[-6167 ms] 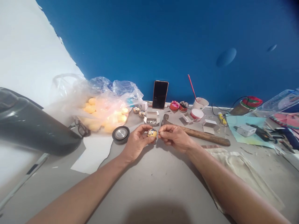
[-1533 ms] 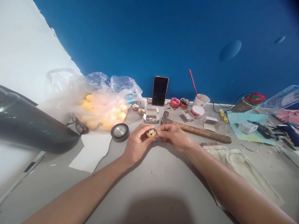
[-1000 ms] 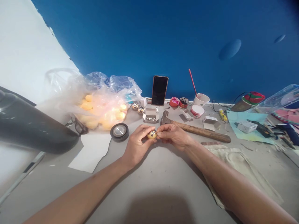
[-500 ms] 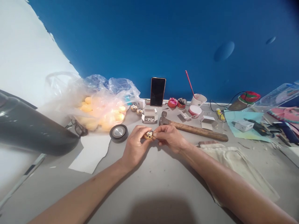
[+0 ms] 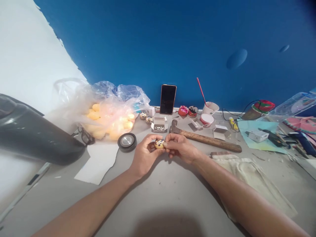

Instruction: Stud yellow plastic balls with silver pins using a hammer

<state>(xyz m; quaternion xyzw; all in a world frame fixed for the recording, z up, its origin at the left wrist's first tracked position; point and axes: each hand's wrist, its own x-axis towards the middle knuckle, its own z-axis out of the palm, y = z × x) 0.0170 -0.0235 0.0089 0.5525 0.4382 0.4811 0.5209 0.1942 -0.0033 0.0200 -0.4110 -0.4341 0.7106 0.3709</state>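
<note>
My left hand (image 5: pixel 144 153) grips a small yellow ball (image 5: pixel 159 143) studded with shiny silver pieces, fingers curled round it. My right hand (image 5: pixel 180 147) is pinched shut against the ball's right side, thumb and forefinger pressed on its surface; whatever lies between them is too small to see. Both hands hover just above the grey table (image 5: pixel 163 197). Just behind them stands a small open white box of silver studs (image 5: pixel 159 125).
A wooden-handled hammer (image 5: pixel 204 138) lies behind my right hand. A plastic bag of yellow balls (image 5: pixel 106 115) and a round black tin (image 5: pixel 127 141) sit left. A phone (image 5: pixel 168 99) leans on the blue wall. A cloth (image 5: pixel 251 177) lies right, cups and clutter beyond.
The hands stay together on the ball with only small shifts. My right thumb and forefinger have pressed closer onto the ball's side; the view has wobbled slightly.
</note>
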